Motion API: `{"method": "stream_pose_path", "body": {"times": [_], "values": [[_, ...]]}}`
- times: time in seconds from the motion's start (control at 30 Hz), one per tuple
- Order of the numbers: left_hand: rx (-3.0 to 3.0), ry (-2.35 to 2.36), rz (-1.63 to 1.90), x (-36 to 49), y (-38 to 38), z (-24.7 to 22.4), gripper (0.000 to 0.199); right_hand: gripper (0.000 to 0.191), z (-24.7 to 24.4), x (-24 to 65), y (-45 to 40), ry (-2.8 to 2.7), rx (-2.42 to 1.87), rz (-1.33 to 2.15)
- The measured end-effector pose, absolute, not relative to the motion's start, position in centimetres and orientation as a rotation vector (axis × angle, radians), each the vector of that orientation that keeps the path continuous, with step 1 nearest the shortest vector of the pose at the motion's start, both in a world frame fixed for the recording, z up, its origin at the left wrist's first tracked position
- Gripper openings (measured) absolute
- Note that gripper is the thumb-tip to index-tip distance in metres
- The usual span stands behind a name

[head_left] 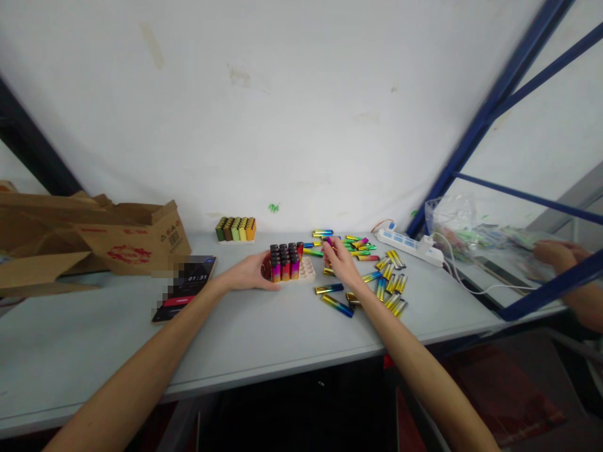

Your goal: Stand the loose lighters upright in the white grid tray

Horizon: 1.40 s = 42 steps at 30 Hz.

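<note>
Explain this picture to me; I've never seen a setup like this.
There is no machine: these are a person's bare hands, filmed by a camera worn on the head, looking forward and down. The left hand curves around the left end of a pale tray, where dark-topped lighters stand upright. The right hand seems to pinch a small purplish piece. Shiny lighter-like tubes lie scattered around it on the table. Behind and left of the tray stands another block of lighters; further left are a device showing 01:31 and an open carton. A power strip lies on the right.
</note>
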<state>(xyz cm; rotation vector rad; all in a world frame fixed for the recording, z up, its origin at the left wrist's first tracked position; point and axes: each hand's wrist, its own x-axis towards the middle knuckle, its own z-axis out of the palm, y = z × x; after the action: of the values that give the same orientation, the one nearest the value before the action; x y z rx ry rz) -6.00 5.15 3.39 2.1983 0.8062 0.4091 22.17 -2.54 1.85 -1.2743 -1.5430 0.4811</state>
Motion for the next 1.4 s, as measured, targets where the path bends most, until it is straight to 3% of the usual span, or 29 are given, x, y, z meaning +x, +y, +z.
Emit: {"method": "stream_pose_path", "body": {"times": [0.5, 0.9, 1.07, 1.4], "values": [[2.168, 0.741, 0.409, -6.6, 6.6, 2.1, 0.081, 0.042, 2.0, 21.0, -2.7, -1.499, -1.119, 0.648], [2.174, 0.740, 0.408, -6.7, 7.0, 1.7, 0.080, 0.025, 1.5, 20.3, -2.2, -1.833, -1.133, 0.275], [2.171, 0.729, 0.423, -6.7, 7.2, 1.4, 0.082, 0.034, 1.3, 19.8, -2.0, -1.816, -1.137, 0.294], [2.177, 0.752, 0.451, -6.8, 7.4, 1.1, 0.078, 0.029, 1.7, 19.6, -2.4, -1.924, -1.299, 0.021]]}}
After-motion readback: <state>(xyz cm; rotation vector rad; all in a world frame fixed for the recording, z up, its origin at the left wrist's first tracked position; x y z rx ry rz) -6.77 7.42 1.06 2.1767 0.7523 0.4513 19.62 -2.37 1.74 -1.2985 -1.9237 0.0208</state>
